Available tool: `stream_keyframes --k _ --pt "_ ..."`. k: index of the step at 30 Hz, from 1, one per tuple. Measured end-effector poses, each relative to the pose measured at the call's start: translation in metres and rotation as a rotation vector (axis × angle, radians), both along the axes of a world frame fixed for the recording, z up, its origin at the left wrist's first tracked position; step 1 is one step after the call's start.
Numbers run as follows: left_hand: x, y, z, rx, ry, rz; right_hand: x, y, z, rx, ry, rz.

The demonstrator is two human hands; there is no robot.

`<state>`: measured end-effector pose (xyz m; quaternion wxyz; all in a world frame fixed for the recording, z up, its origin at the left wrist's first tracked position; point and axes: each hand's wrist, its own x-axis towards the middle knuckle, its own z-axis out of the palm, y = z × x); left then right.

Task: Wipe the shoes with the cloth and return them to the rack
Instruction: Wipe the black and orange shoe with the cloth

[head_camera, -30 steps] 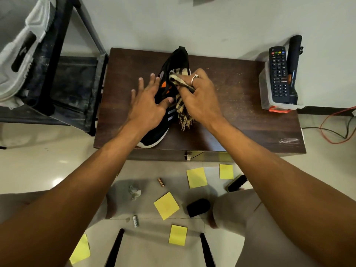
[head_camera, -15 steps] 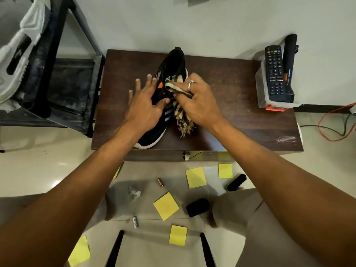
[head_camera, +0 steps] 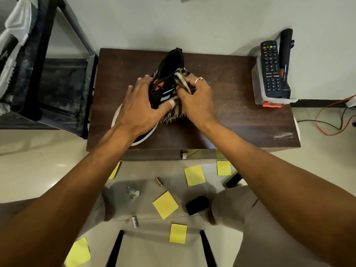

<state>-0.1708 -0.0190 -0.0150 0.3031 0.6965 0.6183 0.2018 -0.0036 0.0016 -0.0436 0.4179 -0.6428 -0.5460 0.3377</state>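
Pinching cloth (head_camera: 181,77) on black shoe (head_camera: 169,68) — R hand (head_camera: 197,100), L hand (head_camera: 139,106) gripping shoe

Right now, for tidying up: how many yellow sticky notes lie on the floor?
6 notes: one left, half hidden; two right, near the table; two centre; one bottom-left. Arms may hide more.

One view only for me: head-worn, wide-angle, facing forward and steeply down. It sits close above the tabletop's (head_camera: 231,116) near edge. Left hand (head_camera: 140,106) and right hand (head_camera: 198,101) land mid-frame, wall (head_camera: 192,26) past the far edge, floor (head_camera: 48,160) along the bottom.
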Motion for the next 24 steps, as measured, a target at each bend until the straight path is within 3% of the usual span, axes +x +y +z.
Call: stream_keyframes --k 3,12,14,18,24 --pt "0.0 0.002 -0.006 -0.02 0.024 -0.013 -0.004 -0.01 -0.001 -0.023 0.012 0.025" --pt "-0.012 0.01 -0.013 -0.074 -0.03 0.049 0.003 -0.027 0.012 -0.194 0.008 0.376" --pt "-0.014 0.01 -0.015 -0.087 -0.058 0.051 0.007 -0.02 0.02 -0.123 -0.034 0.285" --pt "-0.016 0.012 -0.018 -0.088 -0.081 0.054 0.012 -0.001 0.02 0.058 0.029 -0.098" --pt "-0.013 0.009 -0.019 -0.1 -0.087 0.06 -0.015 -0.012 0.001 -0.019 0.037 0.03"
